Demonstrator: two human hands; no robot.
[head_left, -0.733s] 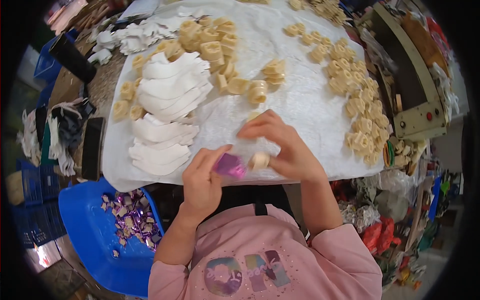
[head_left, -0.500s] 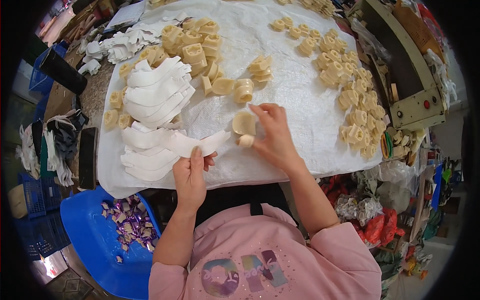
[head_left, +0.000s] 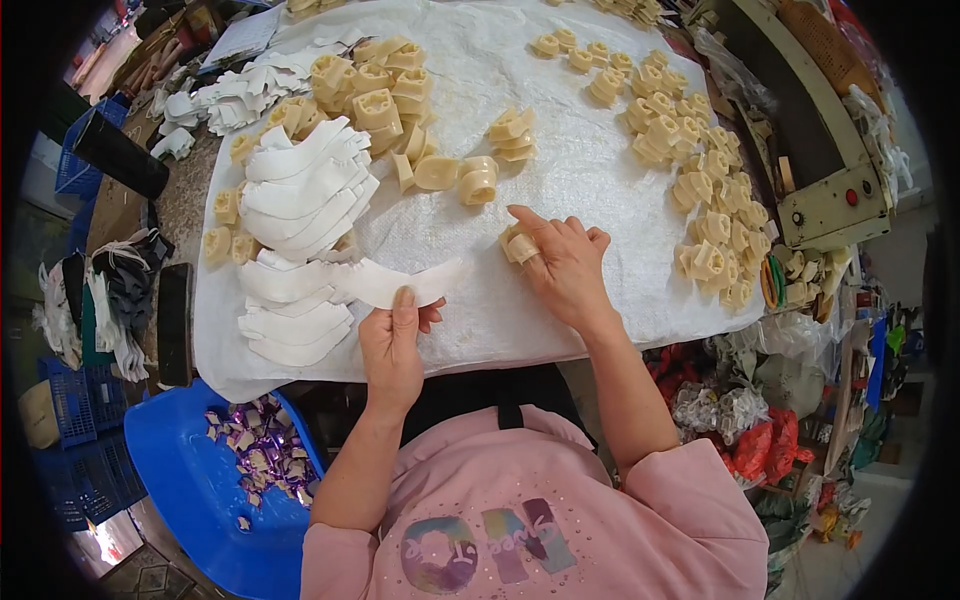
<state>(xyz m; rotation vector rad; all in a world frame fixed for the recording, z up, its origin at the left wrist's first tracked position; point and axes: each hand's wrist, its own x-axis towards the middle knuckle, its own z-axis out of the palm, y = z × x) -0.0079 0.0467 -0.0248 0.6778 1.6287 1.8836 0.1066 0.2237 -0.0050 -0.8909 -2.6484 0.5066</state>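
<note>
A curved white strip, like a thin leather or plastic cutout, is pinched between the thumb and fingers of my left hand. Its left end lies over a stack of similar white strips. My right hand, palm down over the white sheet, has its fingers around a small curved cream piece that looks like moulded plastic. The fingers partly cover it, so I cannot tell if it is one part or two. Beyond that hand stand a cream ring-shaped piece and a short stack of curved cream pieces.
The table bears a white woven sheet. Cream pieces form a heap at back left and a long cluster on the right. A phone and a blue tub are at left; a metal machine frame borders the right.
My right hand has moved slightly right and turned palm down. The curved cream piece that lay by its fingers has left that spot. My left hand shifted a little right, keeping the white strip.
</note>
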